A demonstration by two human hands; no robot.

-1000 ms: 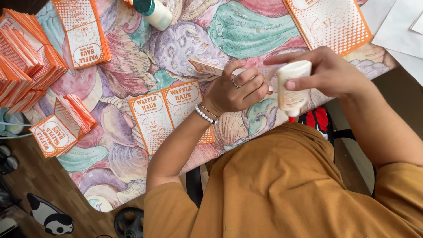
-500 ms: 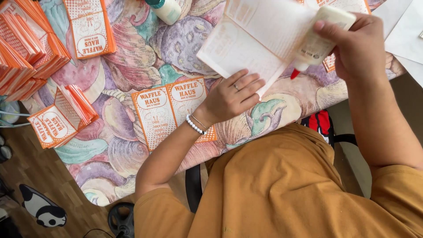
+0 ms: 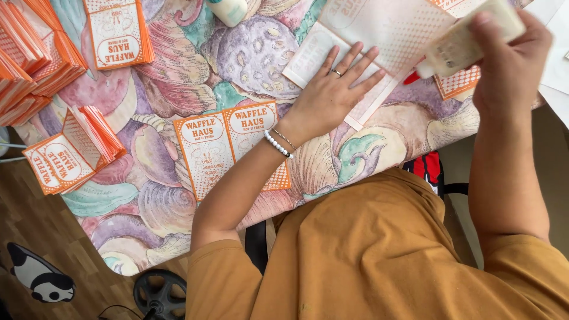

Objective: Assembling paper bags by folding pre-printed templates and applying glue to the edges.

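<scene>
Seen from above, the person's left hand point(image 3: 329, 98) lies flat, fingers spread, pinning a pale unfolded paper sheet point(image 3: 379, 35) to the shell-patterned bench point(image 3: 178, 89), while the right hand point(image 3: 510, 56) grips a tilted glue bottle point(image 3: 465, 38) over it, upper right.

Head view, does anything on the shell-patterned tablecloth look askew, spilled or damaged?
Nothing stands out. The left hand presses flat on a blank white paper sheet, the right hand holds a cream glue bottle, and no spill shows.
</scene>
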